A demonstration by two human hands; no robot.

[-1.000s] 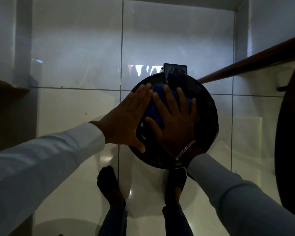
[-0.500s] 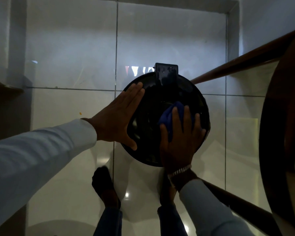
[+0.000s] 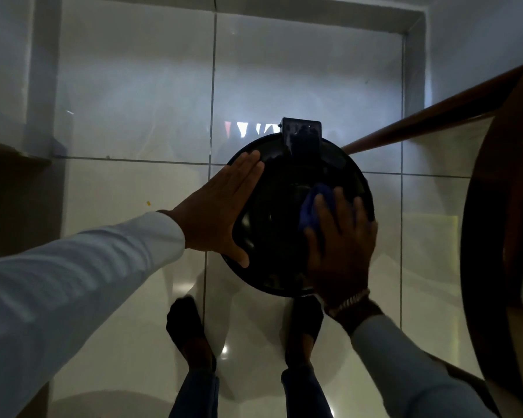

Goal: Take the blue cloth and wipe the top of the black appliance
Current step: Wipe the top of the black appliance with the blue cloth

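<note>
The black appliance (image 3: 278, 224) is round with a glossy top and a small box-shaped part at its far edge; it stands in the middle of the view. My left hand (image 3: 221, 212) lies flat, fingers together, against its left rim. My right hand (image 3: 341, 242) presses the blue cloth (image 3: 311, 209) onto the right side of the top. Only a bunched part of the cloth shows past my fingers; the remainder is under my palm.
A pale tiled floor (image 3: 133, 297) lies below, with my two feet (image 3: 191, 333) just under the appliance. A dark round wooden table edge (image 3: 489, 236) and a wooden rail (image 3: 435, 116) close in on the right. A brown ledge (image 3: 12, 155) is at the left.
My right hand has slid the cloth from the centre of the top toward the right edge. My left hand has stayed on the left rim.
</note>
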